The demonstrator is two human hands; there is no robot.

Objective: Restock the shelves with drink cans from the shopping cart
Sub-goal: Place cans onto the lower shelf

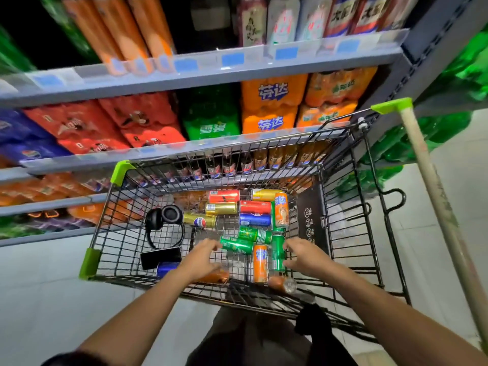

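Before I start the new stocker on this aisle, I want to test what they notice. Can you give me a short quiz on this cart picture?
1. True or false: the headphones lie in the cart beside the cans.
2. Which can is nearest the right hand? A) green can B) blue can C) gold can
3. Fill in: the phone lies just in front of the ____ hand.

Key: 1 true; 2 A; 3 left.
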